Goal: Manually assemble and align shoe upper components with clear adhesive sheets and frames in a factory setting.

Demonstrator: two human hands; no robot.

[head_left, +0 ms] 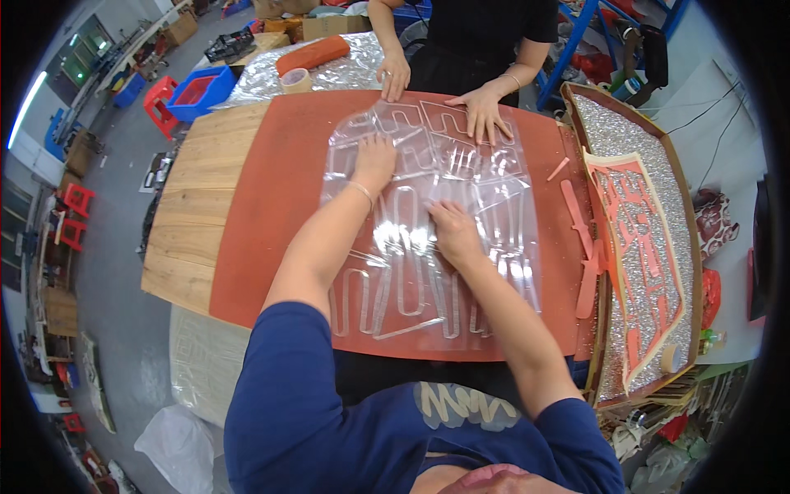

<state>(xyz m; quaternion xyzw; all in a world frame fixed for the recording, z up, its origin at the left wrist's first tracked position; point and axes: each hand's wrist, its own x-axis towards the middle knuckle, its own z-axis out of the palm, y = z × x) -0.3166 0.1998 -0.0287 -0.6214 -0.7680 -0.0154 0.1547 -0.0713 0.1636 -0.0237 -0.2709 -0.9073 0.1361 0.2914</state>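
Note:
A clear plastic sheet with long looping channels lies over a reddish-brown mat on the table. My left hand rests on its far-left part, fingers stretched forward and pressing down. Nearer the middle, my right hand has its fingers bent and bunched on the film, seemingly pinching it; the fingertips are partly hidden. Across the table, a co-worker's hands touch the far edge: one hand at the corner, the other hand spread flat on the sheet.
Pink strips lie along the mat's right edge. Beyond them stands a shallow tray with silvery lining and a pink cut-out panel. A tape roll and an orange-red bundle sit on a foil-covered surface at the far left. Bare wooden boards extend left.

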